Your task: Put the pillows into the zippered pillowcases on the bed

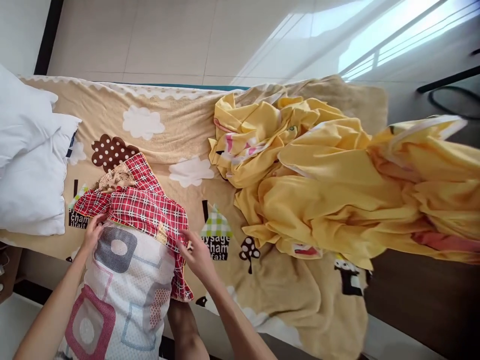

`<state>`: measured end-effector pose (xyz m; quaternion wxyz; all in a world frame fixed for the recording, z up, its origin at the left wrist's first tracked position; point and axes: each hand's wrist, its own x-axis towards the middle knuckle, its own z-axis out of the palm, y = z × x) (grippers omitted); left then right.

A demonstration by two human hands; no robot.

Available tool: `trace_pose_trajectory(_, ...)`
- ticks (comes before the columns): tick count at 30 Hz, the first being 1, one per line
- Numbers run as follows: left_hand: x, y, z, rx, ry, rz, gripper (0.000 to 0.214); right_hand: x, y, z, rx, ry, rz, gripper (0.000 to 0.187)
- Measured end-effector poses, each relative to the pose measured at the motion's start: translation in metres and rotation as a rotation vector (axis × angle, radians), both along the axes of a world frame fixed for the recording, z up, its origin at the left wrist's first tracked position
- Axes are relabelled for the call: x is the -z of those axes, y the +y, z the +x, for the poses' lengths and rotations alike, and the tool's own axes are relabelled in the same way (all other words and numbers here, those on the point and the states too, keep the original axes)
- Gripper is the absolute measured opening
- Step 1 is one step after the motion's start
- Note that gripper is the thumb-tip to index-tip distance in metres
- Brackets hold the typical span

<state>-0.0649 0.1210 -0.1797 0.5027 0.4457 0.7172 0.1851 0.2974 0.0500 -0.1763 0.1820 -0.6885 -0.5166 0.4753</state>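
Observation:
A pillow with grey and pink square prints stands on end at the bed's near edge. A red checked pillowcase is bunched over its top end. My left hand grips the case's left edge, fingers curled. At the case's right edge my right hand pinches the red cloth beside the pillow. A bit of tan patterned fabric shows above the case.
A beige blanket with clouds and trees covers the bed. A crumpled yellow sheet lies piled on the right, hanging past the bed. White pillows sit at left. Tiled floor lies beyond.

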Motion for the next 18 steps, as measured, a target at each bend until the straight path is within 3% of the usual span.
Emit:
trace_pose_trajectory(4,0.008,0.029,0.027,0.100,-0.008,-0.047,0.045,-0.013,0.052,-0.045,-0.376,-0.078,0.073,0.030)
trace_pose_trajectory(8,-0.001,0.023,0.039,0.136,0.000,0.045,0.035,-0.007,0.053,-0.055,-0.498,-0.168,0.077,0.012)
trace_pose_trajectory(11,-0.022,-0.002,0.036,0.133,0.063,0.122,0.020,-0.007,0.015,-0.039,-0.509,-0.184,0.092,0.013)
trace_pose_trajectory(14,-0.047,-0.039,0.034,0.120,0.141,0.199,0.009,-0.018,-0.049,-0.034,-0.504,-0.218,0.194,0.020)
trace_pose_trajectory(16,-0.062,-0.063,0.035,0.174,0.206,0.314,0.013,-0.028,-0.091,-0.039,-0.518,-0.186,0.255,0.021)
trace_pose_trajectory(18,-0.072,-0.084,0.036,0.281,0.252,0.415,0.017,-0.035,-0.114,-0.041,-0.535,-0.047,0.196,0.018)
